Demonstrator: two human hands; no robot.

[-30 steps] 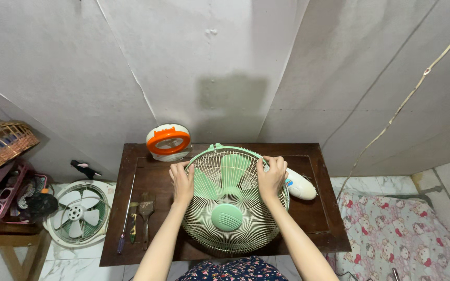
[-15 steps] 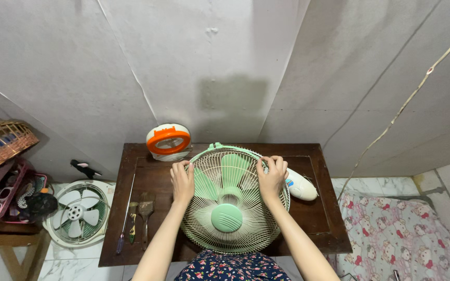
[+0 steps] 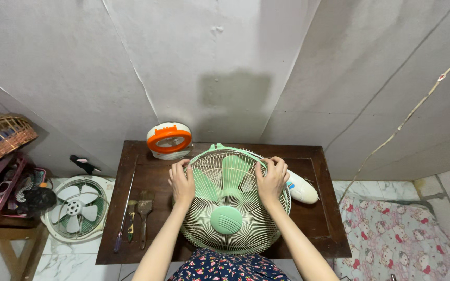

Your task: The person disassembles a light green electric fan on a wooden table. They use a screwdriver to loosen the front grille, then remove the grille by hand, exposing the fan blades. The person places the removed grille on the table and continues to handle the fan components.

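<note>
A pale green electric fan [image 3: 228, 208] with a cream wire guard lies face up on a dark wooden table [image 3: 319, 218]. My left hand [image 3: 182, 182] grips the guard's upper left rim. My right hand [image 3: 272, 179] grips the upper right rim, fingers curled over the wires. The green blades and round centre cap show through the guard. The fan's white base [image 3: 302, 188] sticks out to the right behind my right hand.
An orange and white round lamp [image 3: 169, 139] stands at the table's back left. A paintbrush [image 3: 144, 213] and screwdrivers [image 3: 123, 218] lie along the left edge. A second fan [image 3: 74, 208] lies on the floor left, beside a cluttered shelf with a basket [image 3: 1, 136]. Patterned bedding [image 3: 397, 234] lies at right.
Both hands keep their hold on the guard's rim; fingers shifted slightly. The view has tilted a little.
</note>
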